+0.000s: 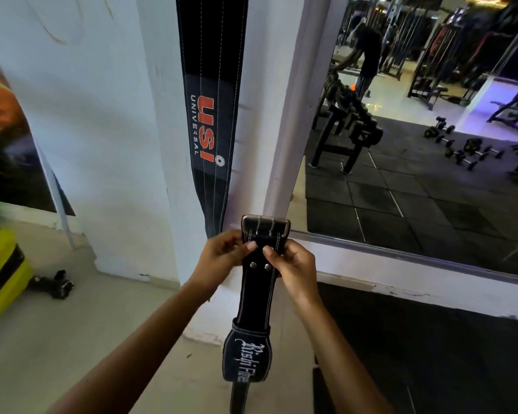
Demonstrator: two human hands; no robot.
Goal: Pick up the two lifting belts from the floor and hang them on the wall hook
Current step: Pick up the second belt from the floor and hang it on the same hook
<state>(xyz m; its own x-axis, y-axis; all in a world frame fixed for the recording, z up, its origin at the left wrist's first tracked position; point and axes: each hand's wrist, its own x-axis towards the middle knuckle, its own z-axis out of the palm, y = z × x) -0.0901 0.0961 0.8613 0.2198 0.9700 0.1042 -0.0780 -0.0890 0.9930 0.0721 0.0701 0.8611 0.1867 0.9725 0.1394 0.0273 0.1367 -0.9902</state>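
I see both hands, left hand [222,258] and right hand [296,264], clamped on the belt [259,282] just below its buckle [265,224]; belt hangs down, hook probably above, unseen.

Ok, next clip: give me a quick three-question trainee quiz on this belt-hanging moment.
1. True or false: both hands grip the second belt near its buckle.
2. What red lettering marks the hanging belt?
3. Where is the hanging belt relative to the mirror? A) left B) right

Key: 1 true; 2 USI; 3 A. The left hand and right hand both pinch it.
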